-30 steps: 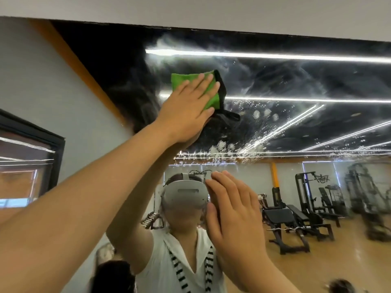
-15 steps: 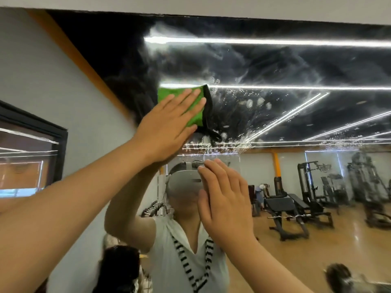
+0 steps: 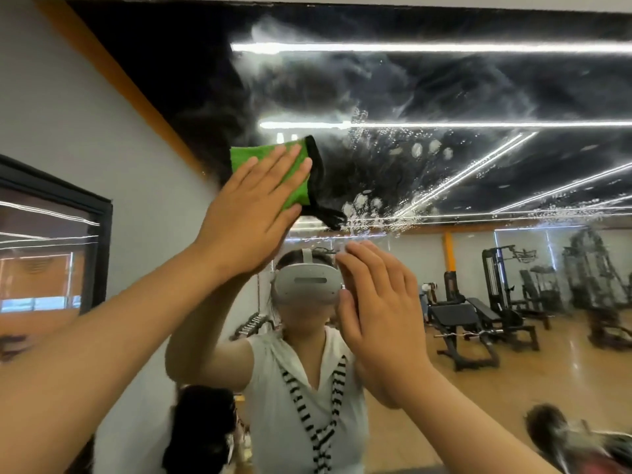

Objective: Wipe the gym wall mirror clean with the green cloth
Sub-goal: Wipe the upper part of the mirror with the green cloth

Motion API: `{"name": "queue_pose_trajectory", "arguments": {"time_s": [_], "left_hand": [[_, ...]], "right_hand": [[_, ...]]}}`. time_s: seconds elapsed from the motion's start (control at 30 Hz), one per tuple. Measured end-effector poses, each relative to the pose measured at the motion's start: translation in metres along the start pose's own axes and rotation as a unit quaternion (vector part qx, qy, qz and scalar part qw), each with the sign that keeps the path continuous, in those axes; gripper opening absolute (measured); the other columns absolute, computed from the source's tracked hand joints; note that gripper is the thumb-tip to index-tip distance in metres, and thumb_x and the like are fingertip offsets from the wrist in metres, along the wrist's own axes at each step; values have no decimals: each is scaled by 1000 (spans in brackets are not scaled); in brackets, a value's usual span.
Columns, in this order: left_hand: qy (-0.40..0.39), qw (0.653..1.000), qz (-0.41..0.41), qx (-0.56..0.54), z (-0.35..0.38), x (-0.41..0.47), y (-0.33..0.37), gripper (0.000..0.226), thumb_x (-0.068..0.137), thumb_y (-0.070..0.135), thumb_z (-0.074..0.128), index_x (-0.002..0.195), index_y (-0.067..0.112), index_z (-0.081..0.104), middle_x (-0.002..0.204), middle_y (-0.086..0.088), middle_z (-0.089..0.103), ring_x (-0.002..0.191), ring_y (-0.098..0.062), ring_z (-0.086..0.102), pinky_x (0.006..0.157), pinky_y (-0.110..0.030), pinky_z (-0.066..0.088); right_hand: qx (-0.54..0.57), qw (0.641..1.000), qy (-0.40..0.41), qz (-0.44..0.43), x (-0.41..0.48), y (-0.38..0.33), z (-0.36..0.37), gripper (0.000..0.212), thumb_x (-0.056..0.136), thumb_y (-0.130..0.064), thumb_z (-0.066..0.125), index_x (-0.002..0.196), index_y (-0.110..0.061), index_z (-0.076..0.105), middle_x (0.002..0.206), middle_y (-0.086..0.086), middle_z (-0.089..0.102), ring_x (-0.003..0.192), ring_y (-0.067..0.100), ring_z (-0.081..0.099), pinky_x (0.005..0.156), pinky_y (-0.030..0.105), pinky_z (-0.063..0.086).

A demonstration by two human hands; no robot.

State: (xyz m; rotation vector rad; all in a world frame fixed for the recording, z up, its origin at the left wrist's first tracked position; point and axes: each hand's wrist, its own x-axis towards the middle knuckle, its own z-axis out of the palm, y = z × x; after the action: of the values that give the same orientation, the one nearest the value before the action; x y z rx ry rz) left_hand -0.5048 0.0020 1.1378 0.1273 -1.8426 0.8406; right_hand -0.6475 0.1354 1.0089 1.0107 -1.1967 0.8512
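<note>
wiping pass under way, high on the mirror (image 3: 444, 97). the green cloth (image 3: 297, 189) sits flat on the glass in the upper left part, above the reflected person's head. its black trim hangs off the right and lower edge.

to do this step well, as i judge it — wet droplets (image 3: 372, 203) lie just right of the cloth and a little below, and a whitish haze (image 3: 307, 73) streaks the glass above. the cloth should travel through the droplets in overlapping strokes, with even pressure from the whole palm. then it should go over the haze, or the smears will likely dry in place. the loose black trim could drag a fresh streak, so folding it under would help. the top edge of the glass looks a long reach.

left hand (image 3: 253, 217): fingers (image 3: 270, 172) straight and slightly spread, laid over the cloth and pressing it to the glass — no curl round it, no pinch. only pressure holds it there.

right hand (image 3: 379, 319): lower, in front of the reflected headset (image 3: 304, 285). fingers (image 3: 372, 268) straight and close together, palm toward the glass, holding nothing. whether it touches the glass or hovers just off it, i cannot tell.
</note>
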Motion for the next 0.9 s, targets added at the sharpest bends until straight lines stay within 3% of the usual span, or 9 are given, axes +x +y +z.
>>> {"name": "queue_pose_trajectory", "arguments": {"time_s": [0.1, 0.27, 0.43, 0.5, 0.57, 0.67, 0.77, 0.83, 0.9], "left_hand": [[38, 997, -61, 12, 10, -6, 20, 61, 101, 45, 18, 157, 22, 10, 168, -5, 11, 155, -18, 3, 123, -33, -6], [26, 996, 86, 25, 19, -35, 32, 60, 103, 40, 29, 158, 18, 24, 166, -7, 21, 154, -22, 15, 123, -42, 11], [24, 997, 71, 19, 14, -32, 35, 60, 102, 39, 29, 158, 16, 30, 165, -9, 24, 153, -24, 18, 123, -43, 13], [27, 998, 54, 12, 18, -32, 42, 60, 102, 39, 29, 157, 16, 31, 164, -10, 25, 153, -25, 19, 122, -44, 14], [25, 999, 46, -2, 20, -31, 47, 60, 102, 40, 28, 157, 17, 31, 165, -9, 25, 153, -25, 19, 122, -44, 13], [18, 996, 59, -69, 17, -31, 44, 59, 103, 42, 26, 157, 21, 30, 165, -5, 21, 154, -19, 14, 123, -40, 7], [22, 974, 51, -219, 7, -33, 36, 58, 100, 35, 28, 156, 19, 32, 163, 3, 25, 152, -8, 14, 124, -28, 2], [33, 949, 4, -314, 3, -36, 34, 60, 95, 21, 36, 156, 18, 33, 158, 5, 34, 147, -8, 26, 124, -28, 15], [48, 931, -52, -359, -1, -39, 34, 65, 92, 7, 46, 153, 25, 32, 150, 2, 46, 133, -17, 48, 111, -38, 41]], "right_hand": [[-3, 1000, 11, 0, 0, 0, 2, 41, 93, -23, 50, 132, -11, 58, 138, 5, 54, 135, 19, 40, 112, 38, 30], [-2, 1000, 18, 0, 0, -1, 2, 40, 92, -22, 49, 130, -11, 56, 135, 6, 55, 131, 21, 41, 109, 39, 32], [36, 999, -10, 17, 5, 1, -8, 38, 91, -19, 50, 128, -15, 58, 135, 1, 55, 129, 17, 42, 110, 26, 23], [70, 997, -9, 28, 12, 1, -17, 32, 92, -17, 47, 118, -17, 65, 126, -4, 61, 124, 14, 48, 109, 21, 21], [73, 996, 26, 41, 24, 0, -25, 28, 92, -17, 45, 103, -15, 71, 112, -6, 67, 116, 14, 54, 107, 25, 26], [77, 990, 93, 71, 45, -8, -33, 24, 91, -16, 46, 97, -14, 69, 104, -4, 67, 109, 15, 54, 101, 29, 30], [65, 993, 98, 32, 60, -21, -32, 25, 90, -16, 48, 104, -10, 68, 111, 2, 66, 112, 17, 52, 102, 31, 30], [58, 997, 55, -19, 66, -32, -25, 31, 90, -17, 48, 111, -6, 67, 119, 6, 64, 118, 21, 51, 107, 32, 30], [56, 998, 3, -40, 69, -43, -16, 39, 90, -19, 48, 122, -2, 63, 130, 11, 60, 125, 24, 48, 114, 34, 28]]}}
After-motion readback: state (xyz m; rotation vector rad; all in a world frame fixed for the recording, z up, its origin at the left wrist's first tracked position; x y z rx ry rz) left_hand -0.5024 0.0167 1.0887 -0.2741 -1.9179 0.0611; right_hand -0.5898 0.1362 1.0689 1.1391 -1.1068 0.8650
